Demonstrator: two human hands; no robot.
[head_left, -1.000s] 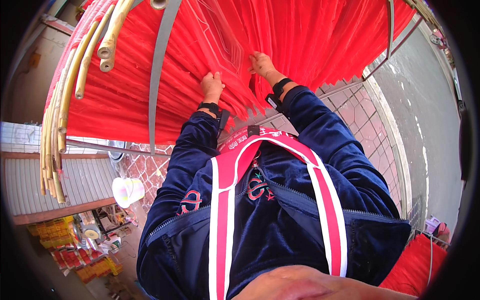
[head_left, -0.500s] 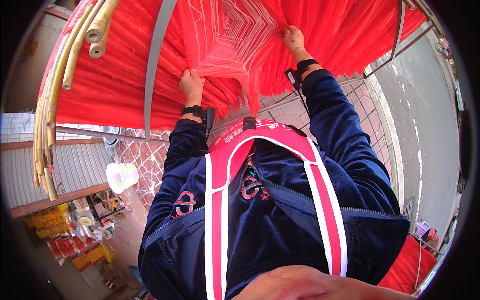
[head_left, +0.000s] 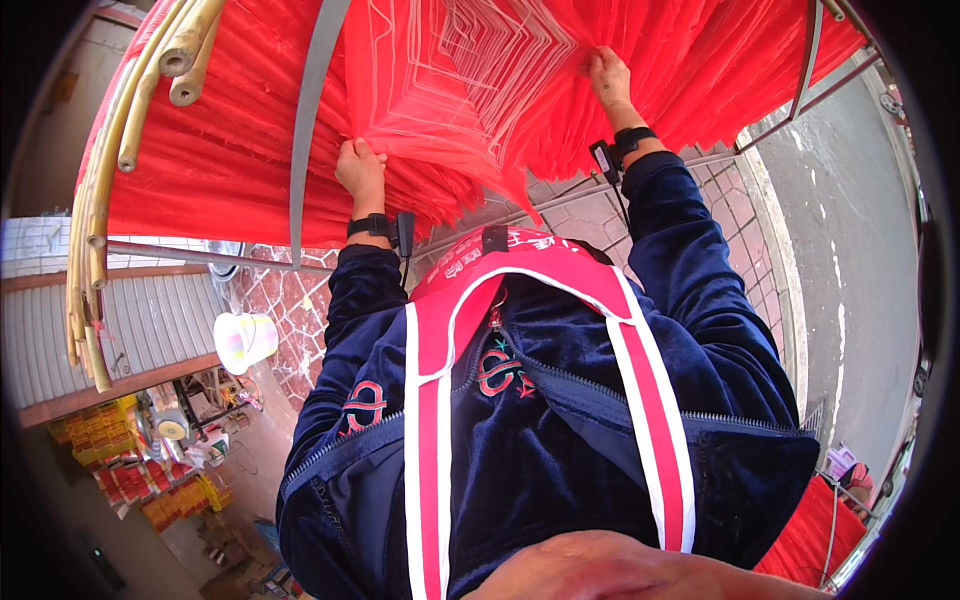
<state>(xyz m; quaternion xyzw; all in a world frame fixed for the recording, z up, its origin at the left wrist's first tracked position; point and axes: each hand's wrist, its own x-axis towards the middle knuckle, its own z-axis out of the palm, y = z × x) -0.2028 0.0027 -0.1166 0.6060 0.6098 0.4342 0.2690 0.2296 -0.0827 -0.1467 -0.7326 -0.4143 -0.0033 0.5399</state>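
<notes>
A large mass of red cloth (head_left: 225,150) hangs in many close folds in front of me. Between my hands one stretch of it spreads open, showing nested white zigzag lines (head_left: 500,70). My left hand (head_left: 361,175) is closed on the left edge of this spread part, its fingertips pinching the fabric. Farther out on the right, my right hand (head_left: 612,82) grips the opposite edge. A pointed corner of the cloth droops between them toward my red apron (head_left: 428,470). Each wrist wears a black band with a small dark device.
Bamboo poles (head_left: 130,130) stick out at the left beside a curved grey metal strip (head_left: 312,130). A thin metal rail runs under the cloth. On the paving stands a white bucket (head_left: 246,342); colourful packages (head_left: 105,435) lie lower left. A road (head_left: 865,250) runs along the right.
My hands have moved a little farther apart, the left one leftward and the right one rightward. The red cloth between them is stretched wider, and its drooping corner has shifted right.
</notes>
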